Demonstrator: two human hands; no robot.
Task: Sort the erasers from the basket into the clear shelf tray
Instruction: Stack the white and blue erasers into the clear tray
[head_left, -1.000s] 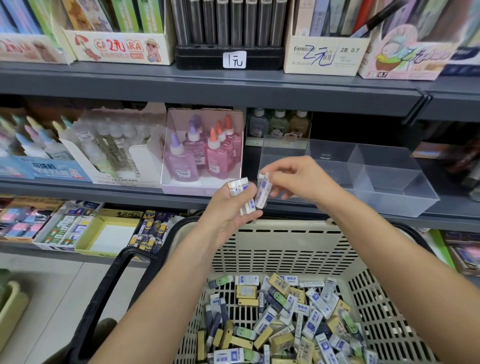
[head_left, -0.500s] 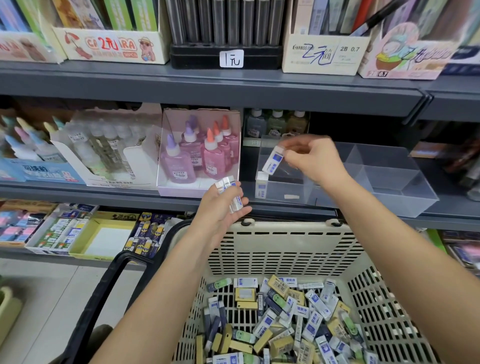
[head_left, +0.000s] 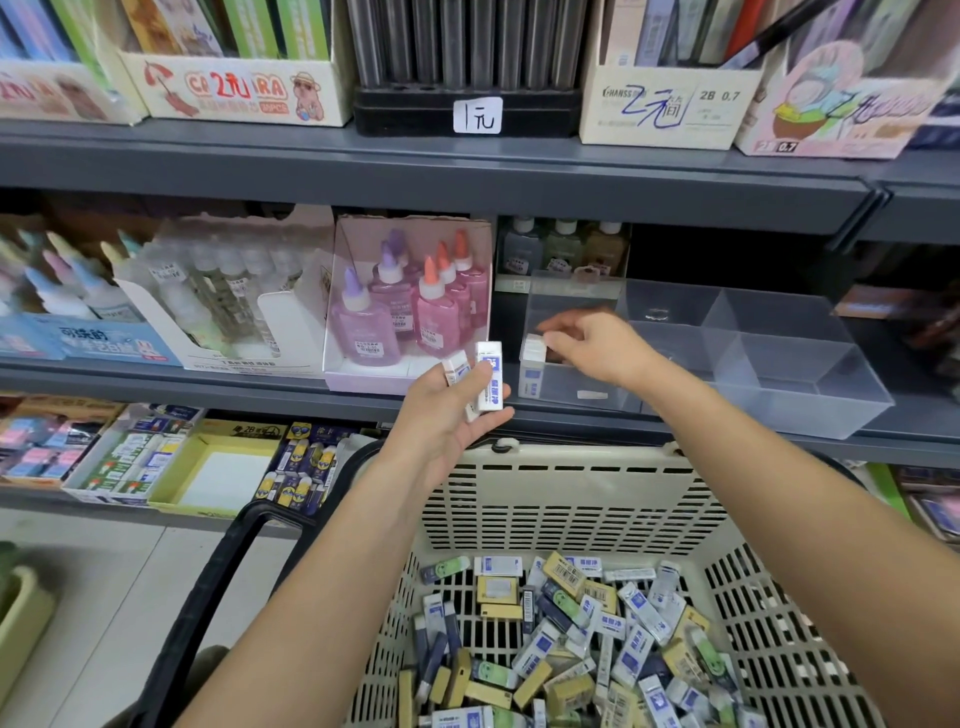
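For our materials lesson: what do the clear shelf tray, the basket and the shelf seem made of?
Clear shelf tray: likely rigid transparent plastic, glossy; things behind show through its walls. Basket: probably moulded plastic, cream, matt; regular slotted walls. Shelf: seemingly painted metal, grey, satin; thin folded front edge, though not certain.
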